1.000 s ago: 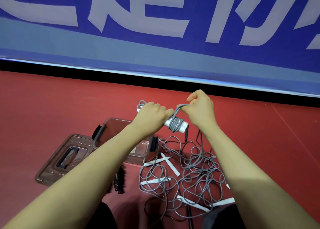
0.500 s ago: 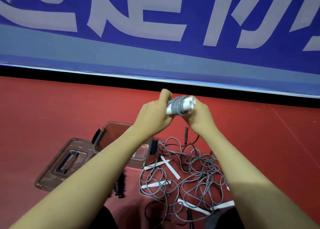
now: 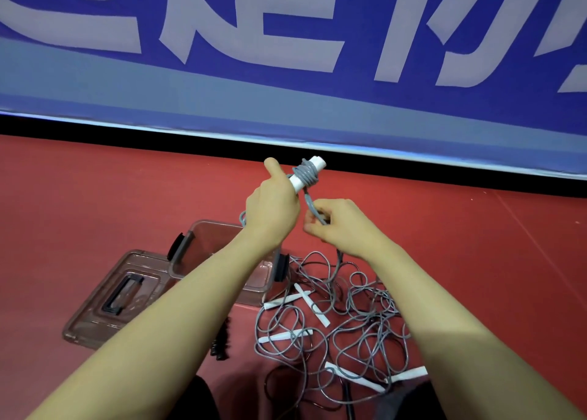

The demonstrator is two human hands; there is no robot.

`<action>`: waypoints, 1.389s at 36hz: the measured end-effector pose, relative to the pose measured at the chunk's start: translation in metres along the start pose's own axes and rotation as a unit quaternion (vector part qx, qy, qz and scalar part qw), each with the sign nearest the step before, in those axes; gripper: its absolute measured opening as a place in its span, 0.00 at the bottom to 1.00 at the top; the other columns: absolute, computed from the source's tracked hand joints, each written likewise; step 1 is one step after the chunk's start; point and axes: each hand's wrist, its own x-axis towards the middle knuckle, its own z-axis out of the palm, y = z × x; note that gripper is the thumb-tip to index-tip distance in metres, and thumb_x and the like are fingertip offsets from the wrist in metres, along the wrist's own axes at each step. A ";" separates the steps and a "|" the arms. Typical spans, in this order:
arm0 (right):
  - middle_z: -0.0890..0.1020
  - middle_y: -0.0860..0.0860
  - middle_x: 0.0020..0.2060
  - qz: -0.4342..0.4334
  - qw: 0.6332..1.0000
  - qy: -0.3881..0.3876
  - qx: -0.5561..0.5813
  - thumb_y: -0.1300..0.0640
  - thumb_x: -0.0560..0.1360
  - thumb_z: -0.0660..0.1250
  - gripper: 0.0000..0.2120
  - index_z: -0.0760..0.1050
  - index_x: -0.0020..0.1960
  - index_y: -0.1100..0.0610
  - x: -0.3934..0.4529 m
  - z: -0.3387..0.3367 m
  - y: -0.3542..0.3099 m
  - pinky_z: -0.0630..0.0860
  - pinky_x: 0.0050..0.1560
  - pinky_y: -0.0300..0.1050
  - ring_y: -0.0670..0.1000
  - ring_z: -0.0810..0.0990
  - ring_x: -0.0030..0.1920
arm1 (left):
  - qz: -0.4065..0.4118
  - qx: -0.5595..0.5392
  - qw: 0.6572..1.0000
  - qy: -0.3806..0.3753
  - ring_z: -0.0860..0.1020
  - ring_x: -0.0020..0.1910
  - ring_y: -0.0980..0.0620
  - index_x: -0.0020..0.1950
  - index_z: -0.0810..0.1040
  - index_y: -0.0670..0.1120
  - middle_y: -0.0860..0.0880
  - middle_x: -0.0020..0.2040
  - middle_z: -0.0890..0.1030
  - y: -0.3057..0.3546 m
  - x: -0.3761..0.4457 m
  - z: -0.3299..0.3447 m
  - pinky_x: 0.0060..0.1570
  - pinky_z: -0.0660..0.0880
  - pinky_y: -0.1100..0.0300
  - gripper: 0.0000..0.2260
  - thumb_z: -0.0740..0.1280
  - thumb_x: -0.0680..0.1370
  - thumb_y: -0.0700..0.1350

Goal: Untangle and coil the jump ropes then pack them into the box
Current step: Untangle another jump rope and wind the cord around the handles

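Left hand [image 3: 273, 208] raised, fist curled in a grip, thumb up; right hand [image 3: 341, 224] just beside and lower, fingers pinching.

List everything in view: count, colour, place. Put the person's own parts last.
held rope bundle: one, grey cord wound round white handles, raised above the floor
loose jump ropes: tangled pile, count unclear, grey cords with white handles, on floor right of box
box: one, clear brownish, black latches, on floor, lid off
lid: one, clear brownish with black handle, on floor left of box
black ridged object: one, floor, near the box; identity unclear
floor: red
banner: blue, white characters, behind
left hand: grips bundle
right hand: pinches grey cord
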 end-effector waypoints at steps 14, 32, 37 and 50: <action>0.79 0.50 0.46 -0.068 0.967 0.097 -0.224 0.61 0.76 0.60 0.13 0.78 0.55 0.52 -0.013 -0.012 -0.017 0.67 0.38 0.47 0.58 0.77 0.47 | 0.082 0.296 0.943 -0.125 0.79 0.51 0.39 0.59 0.69 0.40 0.42 0.54 0.79 -0.012 0.002 0.002 0.39 0.65 0.54 0.10 0.57 0.78 0.37; 0.78 0.49 0.29 0.171 0.960 0.219 0.017 0.54 0.68 0.71 0.15 0.70 0.26 0.55 0.003 -0.011 -0.001 0.71 0.36 0.44 0.56 0.77 0.36 | 0.429 0.185 0.884 -0.018 0.70 0.18 0.48 0.27 0.69 0.45 0.47 0.22 0.71 -0.021 0.003 0.013 0.24 0.61 0.65 0.07 0.55 0.65 0.40; 0.74 0.48 0.28 0.208 0.955 0.211 -0.011 0.54 0.69 0.72 0.18 0.66 0.27 0.55 0.004 -0.016 0.003 0.64 0.33 0.42 0.56 0.72 0.34 | 0.464 0.138 0.875 -0.023 0.71 0.21 0.47 0.28 0.71 0.45 0.48 0.24 0.73 -0.018 0.001 0.011 0.26 0.62 0.64 0.04 0.63 0.63 0.40; 0.71 0.51 0.30 0.153 0.974 0.151 -0.076 0.63 0.72 0.64 0.14 0.64 0.31 0.56 0.005 -0.020 0.010 0.64 0.36 0.45 0.56 0.68 0.37 | 0.421 -0.034 0.906 -0.020 0.78 0.34 0.42 0.54 0.70 0.45 0.45 0.40 0.80 -0.014 -0.004 -0.008 0.28 0.72 0.58 0.15 0.64 0.70 0.49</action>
